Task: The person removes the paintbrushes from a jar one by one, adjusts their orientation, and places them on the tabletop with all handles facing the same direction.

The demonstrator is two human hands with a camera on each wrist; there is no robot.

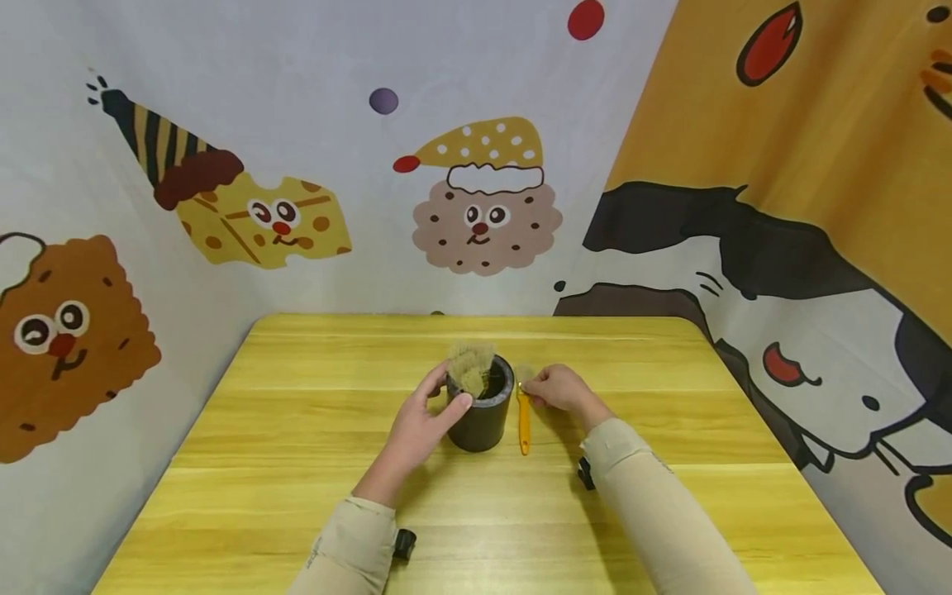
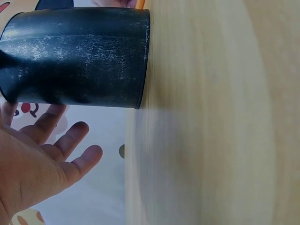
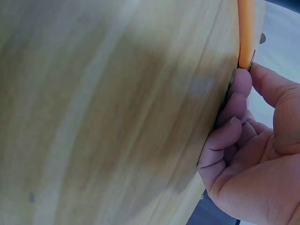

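Note:
A black cylindrical cup (image 1: 478, 428) stands upright on the table, with pale brush bristles (image 1: 470, 366) sticking up out of its mouth. My left hand (image 1: 416, 426) grips the cup near its rim, thumb on the near side. In the left wrist view the cup (image 2: 98, 63) shows a scuffed side, and the lower fingers spread away from it. To the cup's right lies a paintbrush with an orange handle (image 1: 524, 430), pale bristles pointing away. My right hand (image 1: 563, 388) pinches it between thumb and forefinger where handle meets bristles, low at the tabletop, as the right wrist view shows.
The wood-patterned table (image 1: 297, 463) reaches back to a cartoon-printed cloth (image 1: 312, 107) hanging behind it. A yellow part of the cloth (image 1: 669, 124) hangs on the right. Dark wrist bands (image 1: 405, 544) show at both sleeves.

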